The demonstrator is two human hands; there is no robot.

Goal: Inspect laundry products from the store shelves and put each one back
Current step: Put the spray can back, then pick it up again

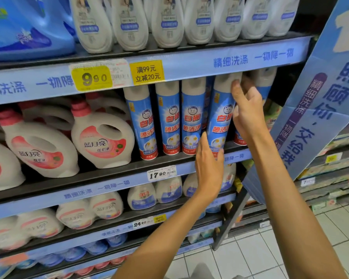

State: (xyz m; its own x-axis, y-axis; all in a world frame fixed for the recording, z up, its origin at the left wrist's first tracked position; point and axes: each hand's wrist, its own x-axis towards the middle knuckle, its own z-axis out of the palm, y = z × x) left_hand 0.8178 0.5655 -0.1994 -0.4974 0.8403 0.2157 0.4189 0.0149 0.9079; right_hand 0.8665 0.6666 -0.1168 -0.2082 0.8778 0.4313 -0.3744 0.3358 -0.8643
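Blue-and-white spray can [220, 117] stands on the middle shelf [109, 174] toward its right end, tilted slightly left, fourth in a row of matching cans [167, 117]. Right hand [247, 111] grips the can at its upper right side, thumb against the white cap, fingers curled behind it. Left hand [209, 166] presses against the can's lower left side with fingers straight and close together, palm over the shelf's front edge. Both forearms reach up from the lower right.

Left of the cans, on the same shelf, white jugs with pink caps [101, 135] stand in rows. A white price tag [161, 173] reading 17.90 sits on the shelf's front edge just left of the left hand. On the shelf above, white pouches [129, 23] stand in a row, with a yellow price tag [93, 78] and a yellow promotion label [146, 73] on its front edge. A blue signboard [320, 93] leans at the shelves' right end.
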